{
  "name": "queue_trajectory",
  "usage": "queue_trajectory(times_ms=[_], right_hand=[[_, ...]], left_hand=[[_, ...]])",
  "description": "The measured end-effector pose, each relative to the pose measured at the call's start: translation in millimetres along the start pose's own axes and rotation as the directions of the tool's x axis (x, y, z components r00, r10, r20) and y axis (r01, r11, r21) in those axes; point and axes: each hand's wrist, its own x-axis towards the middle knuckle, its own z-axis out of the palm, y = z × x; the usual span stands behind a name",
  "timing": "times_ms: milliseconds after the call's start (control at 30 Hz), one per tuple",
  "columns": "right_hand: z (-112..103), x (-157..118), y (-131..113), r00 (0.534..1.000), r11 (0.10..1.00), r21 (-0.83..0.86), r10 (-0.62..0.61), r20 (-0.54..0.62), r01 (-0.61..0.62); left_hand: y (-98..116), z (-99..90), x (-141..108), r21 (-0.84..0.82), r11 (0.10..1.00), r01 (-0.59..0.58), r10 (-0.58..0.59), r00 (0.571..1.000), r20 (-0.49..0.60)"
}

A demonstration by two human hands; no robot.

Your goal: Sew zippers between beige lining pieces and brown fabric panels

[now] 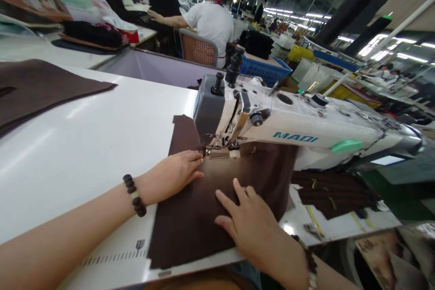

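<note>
"Under the needle end of the white sewing machine, what does the head view show?"

"A dark brown panel, lying flat on the white table. Its far part runs beneath the machine's arm."

"And the left hand?"

"It rests on the panel's left part, fingers stretched out and close together, thumb a little apart. The fingertips are just beside the presser foot. Nothing is gripped; it lies palm down. A beaded bracelet circles that wrist."

"What about the right hand?"

"Nearer the wearer, on the panel's right part. Its fingers are spread wide and slightly bent, touching the surface without pinching it. That wrist has beads too."

"What lies around them?"

"Another brown piece is on the table at the far left of the view. Right of the panel, below the machine's arm, are brown pieces with metal zip pulls."

"Anyone beyond?"

"A person in a white shirt sits on a woven-back chair, near a blue basket with dark pieces in it."
</note>
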Motion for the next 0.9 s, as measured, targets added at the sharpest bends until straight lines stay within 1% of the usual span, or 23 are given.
queue_trajectory(times_ms=[67, 100, 167, 233, 267, 367, 433, 500, 800, 900], right_hand=[[-8.9, -1.6, -8.6, 1.0, 1.0, -0.002, 0.001, -0.007, -0.001], [-13.7, 2.5, -9.0, 0.999, 1.0, -0.002, 0.018, -0.039, -0.018], [-20.9, 18.2, -5.3, 0.99, 0.999, 0.01, 0.037, -0.135, -0.036], [-21.9, 38.2, -0.4, 0.977, 0.998, 0.057, 0.01, -0.212, 0.002], [-19.5, 47.5, 1.4, 0.975, 0.996, 0.087, -0.013, -0.224, 0.033], [-5.1, 66.2, 4.2, 0.979, 0.986, 0.143, -0.058, -0.198, 0.088], [4.9, 69.8, 5.5, 0.98, 0.982, 0.153, -0.079, -0.184, 0.108], [10.5, 69.0, 6.8, 0.979, 0.98, 0.165, -0.082, -0.185, 0.113], [6.7, 68.1, 5.1, 0.981, 0.978, 0.181, -0.067, -0.182, 0.1], [8.7, 68.9, 4.2, 0.979, 0.98, 0.166, -0.073, -0.191, 0.106]], left_hand=[[1.3, -0.9, 1.6, 0.002, 1.0, 0.012, -0.012, 1.0, 0.002], [2.7, -1.0, 2.9, 0.013, 1.0, 0.023, -0.023, 1.0, 0.006], [6.1, -0.7, 5.8, 0.044, 0.998, 0.054, -0.055, 0.998, 0.02], [9.1, 0.5, 8.7, 0.063, 0.995, 0.078, -0.08, 0.996, 0.039], [10.2, 1.3, 9.9, 0.066, 0.994, 0.087, -0.09, 0.995, 0.049], [11.6, 4.0, 11.6, 0.069, 0.991, 0.112, -0.117, 0.991, 0.064], [12.1, 5.6, 11.6, 0.081, 0.989, 0.123, -0.128, 0.99, 0.062], [12.6, 7.1, 11.1, 0.094, 0.987, 0.128, -0.134, 0.989, 0.063], [15.8, 10.8, 9.7, 0.12, 0.98, 0.161, -0.171, 0.981, 0.086], [17.9, 15.6, 8.8, 0.122, 0.977, 0.175, -0.184, 0.981, 0.065]])
